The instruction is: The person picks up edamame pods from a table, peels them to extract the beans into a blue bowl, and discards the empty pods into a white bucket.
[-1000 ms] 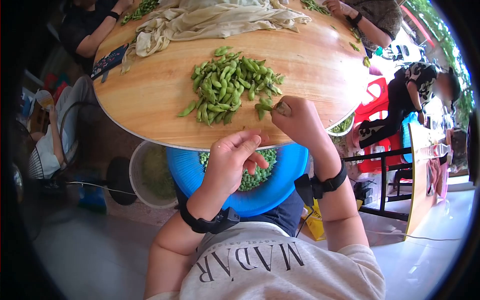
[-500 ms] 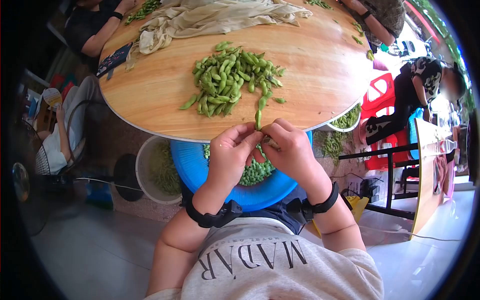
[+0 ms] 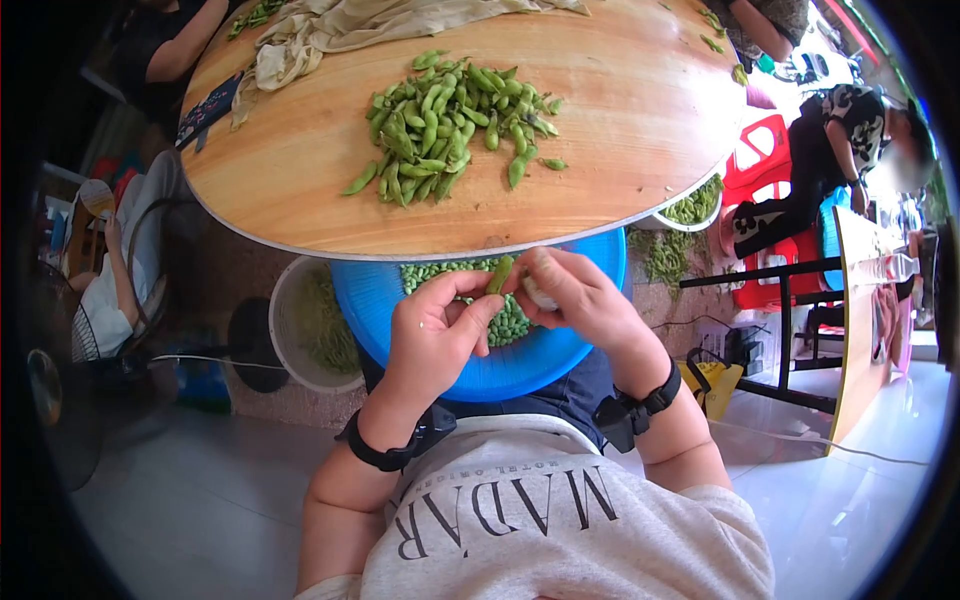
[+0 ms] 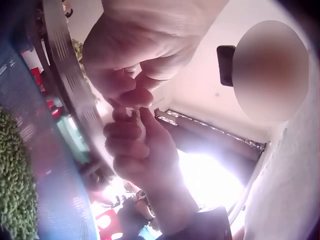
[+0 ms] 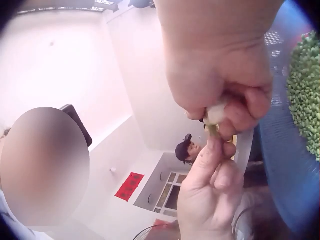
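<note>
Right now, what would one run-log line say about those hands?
left hand: pinches pod | right hand: pinches same pod | where: over blue basin of shelled beans | table: pod pile, untouched

the right hand (image 3: 575, 300) left the pile of pods (image 3: 450, 120) on the table (image 3: 620, 130) and brought one pod (image 3: 499, 274) back to the left hand (image 3: 435, 335). both hands then sank below the table edge, over the blue basin (image 3: 365, 310), pinching the pod between them.

Fingers (image 4: 122, 135) hide most of the pod (image 3: 499, 274); the table (image 3: 620, 150) hides part of the basin (image 3: 365, 315).
</note>
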`<state>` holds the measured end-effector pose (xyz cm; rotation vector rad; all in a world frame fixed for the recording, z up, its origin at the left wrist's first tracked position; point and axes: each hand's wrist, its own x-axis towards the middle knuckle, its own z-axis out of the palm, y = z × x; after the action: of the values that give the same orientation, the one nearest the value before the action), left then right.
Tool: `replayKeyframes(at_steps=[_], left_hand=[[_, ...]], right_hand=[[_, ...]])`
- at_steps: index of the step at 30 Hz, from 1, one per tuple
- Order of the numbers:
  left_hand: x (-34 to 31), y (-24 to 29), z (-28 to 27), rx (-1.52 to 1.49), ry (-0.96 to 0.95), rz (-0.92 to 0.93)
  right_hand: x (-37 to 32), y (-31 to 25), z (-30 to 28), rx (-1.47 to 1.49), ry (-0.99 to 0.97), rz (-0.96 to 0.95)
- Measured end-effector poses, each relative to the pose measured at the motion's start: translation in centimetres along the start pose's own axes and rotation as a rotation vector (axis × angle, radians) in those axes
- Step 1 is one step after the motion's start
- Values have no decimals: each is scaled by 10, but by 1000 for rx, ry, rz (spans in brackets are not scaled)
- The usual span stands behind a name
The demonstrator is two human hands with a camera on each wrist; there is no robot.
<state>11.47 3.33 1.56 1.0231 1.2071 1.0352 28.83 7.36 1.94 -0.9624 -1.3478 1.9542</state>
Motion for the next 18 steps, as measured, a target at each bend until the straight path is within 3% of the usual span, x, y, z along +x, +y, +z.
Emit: replayKeyframes(at_steps=[2,5,18], left_hand=[[-5,0,0,170,42,55],[-8,-5,-3,519,115,464],[-15,-17,-1,538,222,591]], right_hand=[[1,3,6,7,-20,52],[2,4,13,86,-57,89],[6,23,26,107,56,36]])
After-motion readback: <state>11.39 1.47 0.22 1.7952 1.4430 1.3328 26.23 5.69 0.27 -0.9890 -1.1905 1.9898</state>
